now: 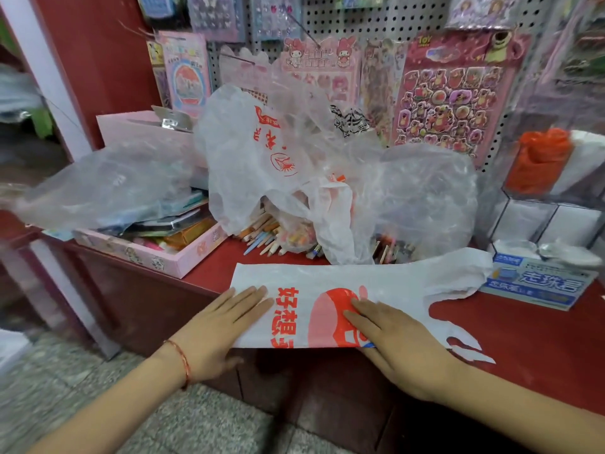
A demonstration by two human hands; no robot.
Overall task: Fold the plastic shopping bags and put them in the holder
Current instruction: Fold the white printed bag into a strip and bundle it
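both hands (314, 332) flat, fingers straight, on the white bag (386, 286)

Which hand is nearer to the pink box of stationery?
Left. The left hand presses the end of the bag nearest the pink box; the right hand presses its printed middle, farther right.

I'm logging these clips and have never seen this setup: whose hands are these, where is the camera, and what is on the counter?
No machine: a person wears one camera on the head, looking down. The left hand and right hand lie flat, fingers straight, pressing a white bag with red print spread on the red counter. Nothing is gripped. Behind it, a heap of crumpled plastic bags lies over coloured pencils; a pink tray of stationery sits left. At far right a clear box holds orange plastic, probably the holder.
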